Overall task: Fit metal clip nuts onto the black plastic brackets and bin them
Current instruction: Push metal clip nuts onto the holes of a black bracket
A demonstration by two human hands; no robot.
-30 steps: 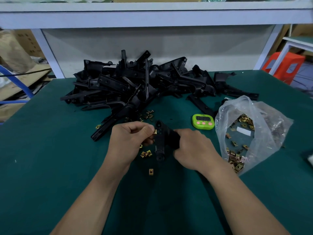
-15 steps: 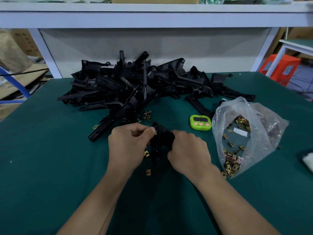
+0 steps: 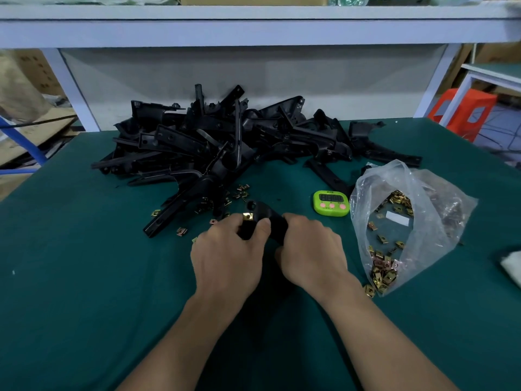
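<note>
I hold one black plastic bracket (image 3: 263, 217) between both hands above the green table (image 3: 70, 277). A brass clip nut (image 3: 247, 216) sits on the bracket near its round upper end. My left hand (image 3: 229, 253) grips the bracket's left side, thumb pressed against it just right of the nut. My right hand (image 3: 311, 251) grips the bracket's right end, which its fingers hide. Loose clip nuts (image 3: 238, 193) lie scattered on the table beyond my hands. A big heap of black brackets (image 3: 225, 136) fills the back of the table.
A clear plastic bag (image 3: 408, 221) holding several clip nuts lies to the right. A green digital timer (image 3: 330, 203) stands between the bag and the heap. A white object (image 3: 511, 266) shows at the right edge. A shelf runs overhead.
The bracket has turned in my hands, so the fitted clip nut now faces up near its top. My left thumb has shifted onto the bracket beside the nut. Both hands stay together.
</note>
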